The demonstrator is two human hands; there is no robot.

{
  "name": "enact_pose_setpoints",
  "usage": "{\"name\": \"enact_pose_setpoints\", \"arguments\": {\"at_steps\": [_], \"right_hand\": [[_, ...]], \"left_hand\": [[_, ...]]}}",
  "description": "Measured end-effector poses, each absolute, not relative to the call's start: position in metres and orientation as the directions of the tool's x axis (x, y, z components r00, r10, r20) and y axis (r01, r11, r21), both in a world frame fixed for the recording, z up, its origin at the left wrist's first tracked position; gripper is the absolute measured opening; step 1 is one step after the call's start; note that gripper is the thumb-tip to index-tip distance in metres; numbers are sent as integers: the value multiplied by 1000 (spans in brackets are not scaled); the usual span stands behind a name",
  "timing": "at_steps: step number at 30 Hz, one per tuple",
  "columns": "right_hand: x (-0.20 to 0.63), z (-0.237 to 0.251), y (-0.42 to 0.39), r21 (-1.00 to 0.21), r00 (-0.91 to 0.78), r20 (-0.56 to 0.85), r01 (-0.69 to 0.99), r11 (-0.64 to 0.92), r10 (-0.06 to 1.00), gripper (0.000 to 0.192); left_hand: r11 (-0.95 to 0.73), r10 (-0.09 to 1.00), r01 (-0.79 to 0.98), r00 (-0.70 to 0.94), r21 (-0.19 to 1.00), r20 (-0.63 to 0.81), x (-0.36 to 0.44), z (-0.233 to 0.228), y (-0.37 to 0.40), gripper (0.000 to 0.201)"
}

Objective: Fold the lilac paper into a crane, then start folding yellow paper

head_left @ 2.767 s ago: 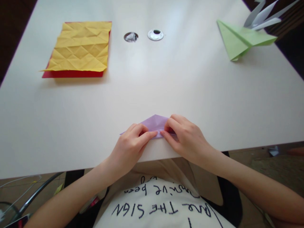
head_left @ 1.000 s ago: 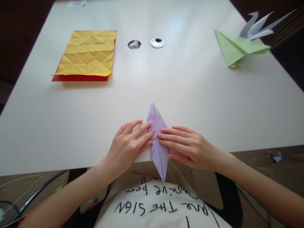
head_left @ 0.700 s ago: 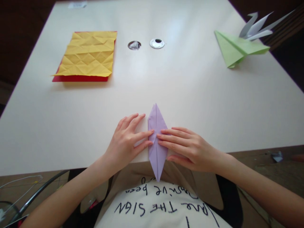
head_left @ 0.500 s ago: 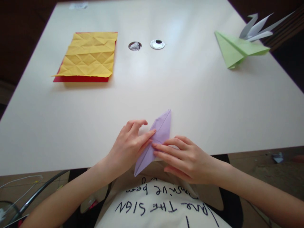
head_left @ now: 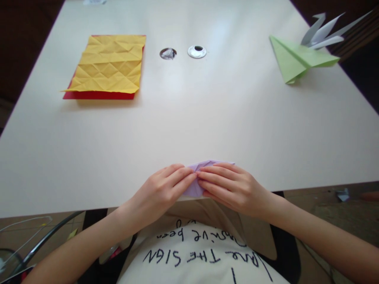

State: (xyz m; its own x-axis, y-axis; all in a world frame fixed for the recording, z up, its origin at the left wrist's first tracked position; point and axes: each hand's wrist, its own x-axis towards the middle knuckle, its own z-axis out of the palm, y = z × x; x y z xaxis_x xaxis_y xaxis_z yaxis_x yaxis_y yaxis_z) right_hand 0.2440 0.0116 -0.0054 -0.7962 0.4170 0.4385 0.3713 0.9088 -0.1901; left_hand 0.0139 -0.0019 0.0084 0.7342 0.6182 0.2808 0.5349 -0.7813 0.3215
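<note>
A folded piece of purple origami paper [head_left: 194, 190] lies at the table's near edge, its long axis roughly sideways. From the left, my left hand [head_left: 166, 185] presses on it with fingers held together. My right hand [head_left: 229, 183] grips it from the other side, fingers together, the fingertips of both hands meeting near its middle. Much of the paper is hidden under the fingers; a pointed end shows past the top of my right hand.
Creased yellow paper [head_left: 111, 65] lies on red paper [head_left: 102, 96] at the back left of the white table [head_left: 213, 122]. Two round table openings sit at the back, one with a silvery cover [head_left: 194, 52]. A green folded paper [head_left: 291, 61] and a grey-white paper crane [head_left: 321, 33] are at the right.
The purple paper has turned from a steep slant to nearly sideways. My left fingers have come together on it, and my right hand has risen slightly to cover its right part.
</note>
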Motion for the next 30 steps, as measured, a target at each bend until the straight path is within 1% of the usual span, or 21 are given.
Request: {"name": "enact_pose_setpoints", "arguments": {"at_steps": [4, 6, 7, 9, 11, 13, 14, 17, 20, 25, 30], "right_hand": [[244, -6, 9, -114, -801, 471, 361, 926, 370, 18], [243, -6, 9, -116, -795, 490, 346, 931, 356, 15], [242, -6, 9, -137, -787, 497, 346, 928, 366, 13], [240, -5, 9, -241, -753, 487, 372, 897, 443, 8], [236, -4, 9, -394, -699, 436, 419, 818, 567, 4], [232, -3, 10, -521, -650, 359, 456, 721, 670, 8], [230, -2, 10, -563, -636, 319, 469, 680, 703, 10], [226, 2, 13, -627, -627, 207, 505, 593, 752, 14], [224, 3, 15, -646, -614, 140, 538, 542, 777, 16], [222, 2, 14, -632, -560, 131, 588, 505, 818, 13], [221, 2, 14, -622, -564, 117, 600, 503, 818, 11]], "left_hand": [[-742, 662, 543, 683, 393, 309, 16, 0, -15, 27], [-723, 684, 543, 645, 427, 340, 16, -5, -19, 24], [-709, 699, 538, 624, 456, 349, 17, -7, -20, 22], [-661, 741, 528, 571, 533, 354, 17, -10, -20, 16], [-597, 792, 519, 505, 611, 344, 18, -11, -20, 9], [-539, 832, 511, 447, 670, 328, 20, -10, -19, 6], [-516, 846, 510, 427, 688, 318, 21, -9, -19, 5], [-474, 871, 521, 395, 710, 292, 25, -7, -20, 5], [-436, 893, 543, 359, 717, 271, 28, -6, -20, 9], [-377, 924, 596, 293, 709, 245, 33, -6, -18, 13], [-386, 922, 609, 287, 693, 261, 33, -8, -17, 5]]}}
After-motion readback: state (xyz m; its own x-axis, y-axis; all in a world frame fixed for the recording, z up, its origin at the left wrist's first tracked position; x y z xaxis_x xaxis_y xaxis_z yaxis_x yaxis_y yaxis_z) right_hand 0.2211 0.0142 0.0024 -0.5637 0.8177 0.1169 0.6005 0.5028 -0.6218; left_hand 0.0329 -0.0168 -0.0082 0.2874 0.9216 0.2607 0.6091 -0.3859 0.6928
